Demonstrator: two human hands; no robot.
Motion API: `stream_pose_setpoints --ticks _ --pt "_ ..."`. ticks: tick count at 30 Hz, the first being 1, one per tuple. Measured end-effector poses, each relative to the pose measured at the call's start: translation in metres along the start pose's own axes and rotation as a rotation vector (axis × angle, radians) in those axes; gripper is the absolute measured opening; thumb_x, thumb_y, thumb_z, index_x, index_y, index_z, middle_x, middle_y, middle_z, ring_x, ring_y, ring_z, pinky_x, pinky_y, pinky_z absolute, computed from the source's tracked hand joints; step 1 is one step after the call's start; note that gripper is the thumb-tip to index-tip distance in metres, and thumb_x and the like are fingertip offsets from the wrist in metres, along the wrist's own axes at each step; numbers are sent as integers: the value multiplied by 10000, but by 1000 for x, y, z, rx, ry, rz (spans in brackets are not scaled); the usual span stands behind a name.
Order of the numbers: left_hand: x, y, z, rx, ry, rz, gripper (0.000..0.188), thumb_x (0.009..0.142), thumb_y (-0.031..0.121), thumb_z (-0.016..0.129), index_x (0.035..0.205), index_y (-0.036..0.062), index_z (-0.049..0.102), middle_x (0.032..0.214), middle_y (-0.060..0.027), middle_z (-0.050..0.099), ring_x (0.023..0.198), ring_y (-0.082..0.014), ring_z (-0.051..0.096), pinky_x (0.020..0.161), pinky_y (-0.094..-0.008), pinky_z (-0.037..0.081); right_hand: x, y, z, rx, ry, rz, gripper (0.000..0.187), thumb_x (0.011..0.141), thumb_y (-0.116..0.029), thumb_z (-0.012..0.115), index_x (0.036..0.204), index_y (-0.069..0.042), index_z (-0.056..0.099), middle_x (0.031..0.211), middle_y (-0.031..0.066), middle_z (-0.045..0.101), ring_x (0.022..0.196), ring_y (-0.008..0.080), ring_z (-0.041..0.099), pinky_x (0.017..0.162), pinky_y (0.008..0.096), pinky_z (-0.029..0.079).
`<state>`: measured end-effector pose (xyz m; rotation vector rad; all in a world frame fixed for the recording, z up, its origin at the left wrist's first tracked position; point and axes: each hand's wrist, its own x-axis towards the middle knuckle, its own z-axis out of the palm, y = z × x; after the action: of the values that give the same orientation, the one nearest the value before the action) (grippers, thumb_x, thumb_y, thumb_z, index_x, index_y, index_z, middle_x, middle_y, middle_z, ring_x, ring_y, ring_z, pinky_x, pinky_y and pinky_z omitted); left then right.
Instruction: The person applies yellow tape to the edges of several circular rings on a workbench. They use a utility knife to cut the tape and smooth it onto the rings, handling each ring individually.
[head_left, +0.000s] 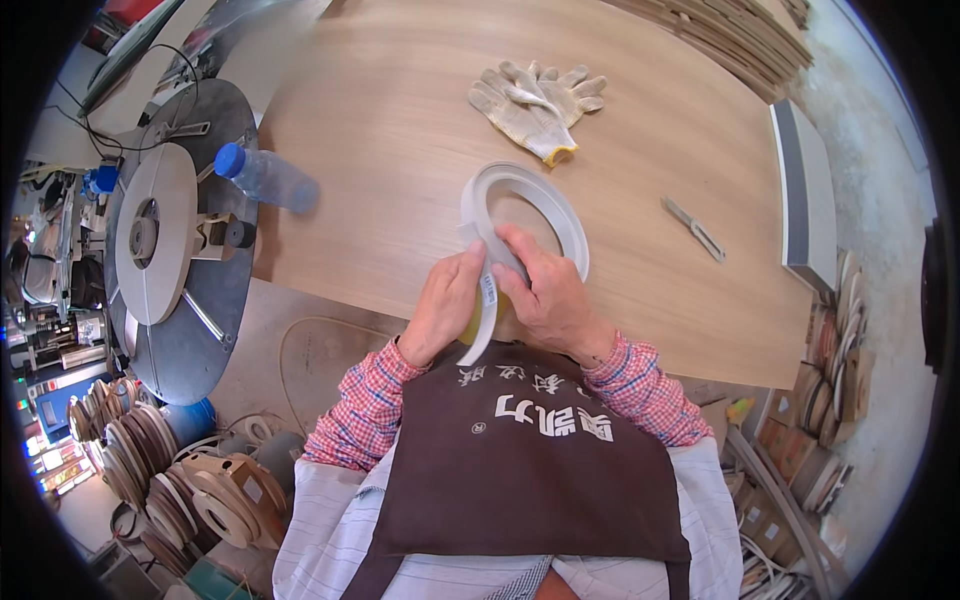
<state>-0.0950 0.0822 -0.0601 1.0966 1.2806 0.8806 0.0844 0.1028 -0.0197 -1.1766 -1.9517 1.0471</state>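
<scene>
A coil of pale grey-white edge banding strip (572, 222) is held tilted above the near edge of the wooden table, in front of my apron. My left hand (447, 303) closes on its near left side, thumb pressed to the strip. My right hand (548, 300) grips the near right side, with thumb and index finger at the inner layers. A loose strip end (482, 335) hangs down between the hands toward the apron and carries a small printed mark. Something yellow (487, 318) shows behind that end, mostly hidden.
Beyond the coil, white work gloves (540, 105) with a yellow cuff lie on the wooden table (380, 120). A blue-capped plastic bottle (268, 178) lies left, beside a large round reel (160, 235). At right are a small metal tool (693, 228) and a grey-white block (803, 200).
</scene>
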Motion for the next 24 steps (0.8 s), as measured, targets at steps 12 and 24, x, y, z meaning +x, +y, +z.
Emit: stream_pose_setpoints --ticks 12,24 --pt "1 13 -9 34 -170 -125 554 1101 455 465 957 -37 673 826 -31 619 805 -97 528 722 -298 474 7 -6 -17 -55 -109 9 521 845 -77 686 1338 9 542 1092 269 695 940 463 682 813 502 546" --pt "-19 20 -49 256 181 150 287 1007 76 615 1281 7 662 1012 -11 628 823 -77 523 747 -242 458 7 13 -61 135 -213 219 599 870 3 669 1445 1 501 1306 184 674 1265 266 640 1043 367 504"
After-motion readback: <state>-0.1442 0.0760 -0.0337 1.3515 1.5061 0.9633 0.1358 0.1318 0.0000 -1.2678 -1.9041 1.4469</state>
